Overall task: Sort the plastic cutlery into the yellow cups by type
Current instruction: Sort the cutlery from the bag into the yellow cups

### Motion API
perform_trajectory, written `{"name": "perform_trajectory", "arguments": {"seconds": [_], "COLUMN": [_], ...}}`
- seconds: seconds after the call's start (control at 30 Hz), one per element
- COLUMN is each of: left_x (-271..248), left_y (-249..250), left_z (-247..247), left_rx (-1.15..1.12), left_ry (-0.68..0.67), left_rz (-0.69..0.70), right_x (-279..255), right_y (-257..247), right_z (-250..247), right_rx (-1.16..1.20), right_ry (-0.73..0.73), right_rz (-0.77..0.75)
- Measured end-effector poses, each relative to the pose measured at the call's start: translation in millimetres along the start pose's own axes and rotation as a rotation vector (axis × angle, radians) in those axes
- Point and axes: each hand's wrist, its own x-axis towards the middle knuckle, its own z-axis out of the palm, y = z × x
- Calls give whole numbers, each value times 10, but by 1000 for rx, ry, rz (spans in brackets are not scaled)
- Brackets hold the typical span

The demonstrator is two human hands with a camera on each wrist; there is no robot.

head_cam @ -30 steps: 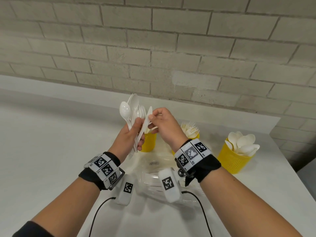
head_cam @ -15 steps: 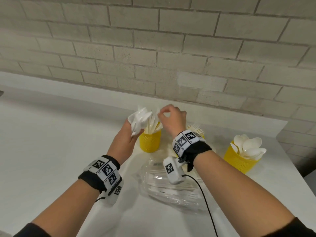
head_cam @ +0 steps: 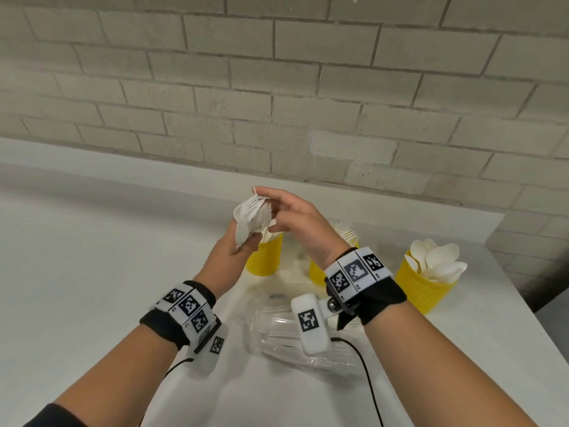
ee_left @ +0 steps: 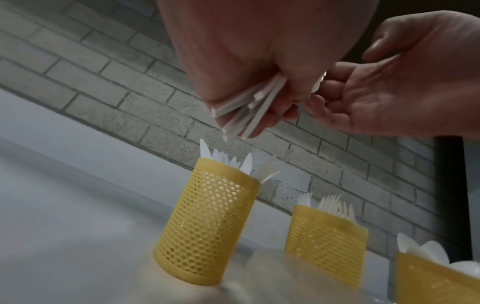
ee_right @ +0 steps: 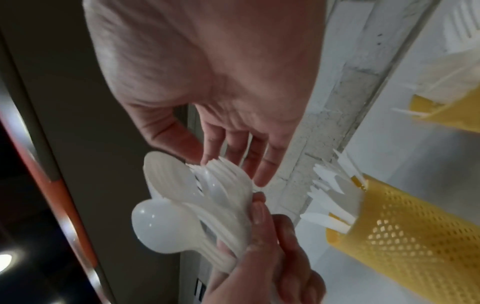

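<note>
My left hand [head_cam: 228,251] grips a bundle of white plastic spoons and forks [head_cam: 251,217] by the handles, above the left yellow cup [head_cam: 266,257]. In the left wrist view the handles [ee_left: 249,107] stick out below the left hand [ee_left: 246,51]. My right hand [head_cam: 295,217] is beside the bundle with straight fingers, and its fingertips [ee_right: 215,152] touch the fork tines [ee_right: 223,170]. The left cup [ee_left: 207,222] holds knives. Forks fill the middle cup [ee_left: 324,236], and spoons fill the right cup [head_cam: 421,285].
A crumpled clear plastic bag [head_cam: 277,337] lies on the white table [head_cam: 92,288] between my forearms. A brick wall [head_cam: 277,103] rises behind the cups. The table's right edge [head_cam: 523,306] runs close to the spoon cup.
One second ago my right hand pinched a knife from the bundle, then moved over the left cup. Now it is back at the bundle without the knife. The left hand has tilted the bundle.
</note>
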Motion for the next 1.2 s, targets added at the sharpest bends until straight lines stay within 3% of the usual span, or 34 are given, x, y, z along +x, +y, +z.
{"name": "perform_trajectory", "arguments": {"seconds": [0.27, 0.53, 0.67, 0.83, 0.97, 1.03, 1.2], "left_x": [-49, -44, -40, -87, -69, -74, -77], "left_y": [199, 218, 218, 328, 360, 349, 327], "left_z": [105, 161, 186, 184, 153, 147, 206], "left_rx": [-190, -374, -412, -412, -429, -442, -526], "left_ry": [-153, -214, -224, -276, -263, -274, -333], "left_rz": [-40, -136, -167, -137, -177, -174, -194], "right_x": [-157, -254, -321, -318, -311, -299, -279], "right_y": [-24, 121, 196, 129, -22, -25, 125], "right_z": [-176, -161, -125, -171, -247, -296, -219], "right_rx": [-32, 124, 78, 27, 135, 88, -38], "right_ry": [-94, 273, 264, 336, 595, 649, 489], "right_rz": [28, 76, 112, 17, -182, -242, 72]}}
